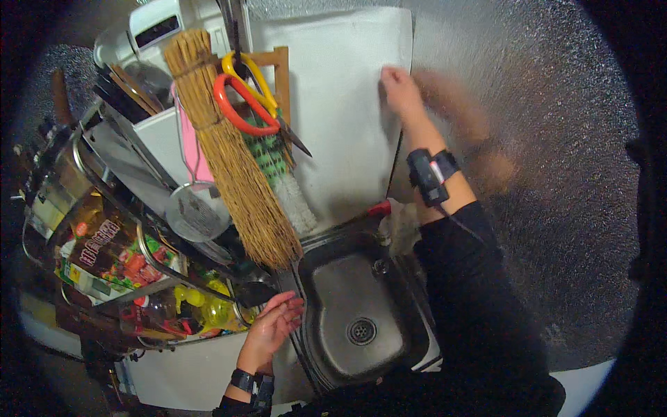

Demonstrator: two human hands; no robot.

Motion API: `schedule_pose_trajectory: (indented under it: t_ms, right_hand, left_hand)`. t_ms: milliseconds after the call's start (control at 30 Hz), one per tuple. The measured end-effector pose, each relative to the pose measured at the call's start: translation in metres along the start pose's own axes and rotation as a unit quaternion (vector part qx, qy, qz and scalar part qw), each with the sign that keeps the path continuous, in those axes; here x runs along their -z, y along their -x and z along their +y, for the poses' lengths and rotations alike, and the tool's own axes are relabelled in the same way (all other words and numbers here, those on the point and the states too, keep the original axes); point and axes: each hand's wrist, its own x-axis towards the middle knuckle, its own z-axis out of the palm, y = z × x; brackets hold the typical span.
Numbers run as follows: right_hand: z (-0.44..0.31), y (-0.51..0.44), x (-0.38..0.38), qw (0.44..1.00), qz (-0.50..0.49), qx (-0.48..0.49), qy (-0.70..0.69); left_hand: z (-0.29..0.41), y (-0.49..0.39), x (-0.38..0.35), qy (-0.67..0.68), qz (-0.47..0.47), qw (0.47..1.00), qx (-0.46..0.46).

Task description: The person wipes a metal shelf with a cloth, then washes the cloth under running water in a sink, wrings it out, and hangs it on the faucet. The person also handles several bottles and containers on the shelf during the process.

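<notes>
My left hand (279, 319) is beside the left rim of a stainless steel sink (354, 292). Its fingers are loosely bent and apart, and nothing shows in it. Farther up, my right hand (401, 91) is in front of the right edge of a white panel (338, 104), fingers curled inward. Whether those fingers pinch anything is hidden. A drain strainer (361, 331) sits in the bare sink bottom. A greyish cloth (404, 228) hangs at the sink's upper right corner, next to a red object (379, 208).
Left of the panel hang a straw brush (234, 156), scissors with red and yellow handles (245, 117) and a wire-mesh skimmer (197, 211). A metal rack (148, 250) with packets and bottles stands at left. Crinkled foil (563, 172) covers the surface at right.
</notes>
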Motion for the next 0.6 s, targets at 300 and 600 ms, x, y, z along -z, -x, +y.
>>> schedule_pose_trajectory:
  t_ms: [300,600]
  right_hand:
    - [0.072,0.094,-0.034,0.938,-0.150,-0.301,0.081]
    - [0.010,0.112,0.001,0.918,-0.235,-0.317,0.021]
  left_hand:
    - [-0.012,-0.015,-0.003,-0.006,0.027,0.999,0.036]
    - [-0.011,-0.006,0.004,0.029,0.006,0.998,0.055]
